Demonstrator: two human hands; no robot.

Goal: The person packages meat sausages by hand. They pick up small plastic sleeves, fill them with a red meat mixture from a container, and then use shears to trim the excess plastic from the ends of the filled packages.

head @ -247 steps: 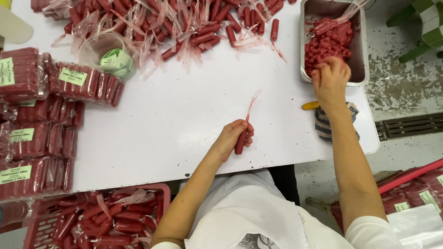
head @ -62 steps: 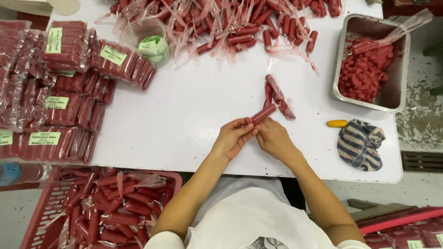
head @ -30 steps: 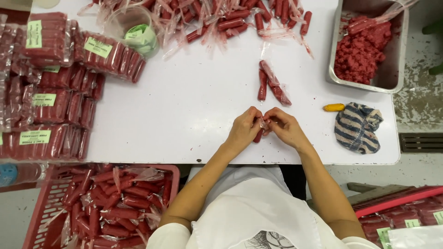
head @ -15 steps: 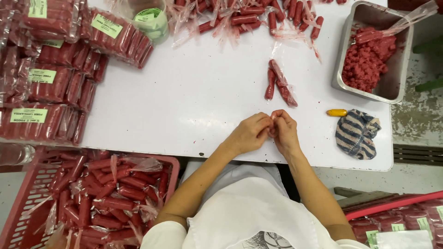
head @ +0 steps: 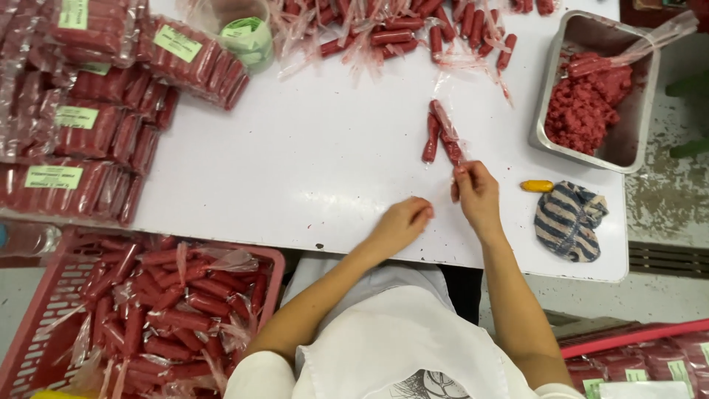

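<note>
sausages (head: 441,137): three short red links in clear wrap, lying close together on the white table (head: 310,155), upper middle, just above the right hand (head: 476,193). one has a loose plastic tail trailing down toward that hand. skins look glossy, dark red, wrap crinkled and see-through.

right hand: fingers bunched, tips pinched on what looks like the thin plastic tail by the lowest link; grip on plastic likely, too small to be sure. left hand (head: 402,222): curled loosely, fingertips on the table, holding nothing i can see, near the right hand but apart from it.

step, as a judgement: stripping wrap off links, one wrapper being pulled clear. next move would need a firm pinch on the film and a steady pull while the other hand pins the link.

around: steel tray (head: 635,89) of red mince at right with an empty casing on it; yellow knife handle (head: 537,185) and striped cloth (head: 569,220) beside the right hand; heap of wrapped links (head: 399,26) along the top; labelled packs (head: 96,111) stacked left; red crate (head: 22,347) of links lower left; tub (head: 247,33) top.
</note>
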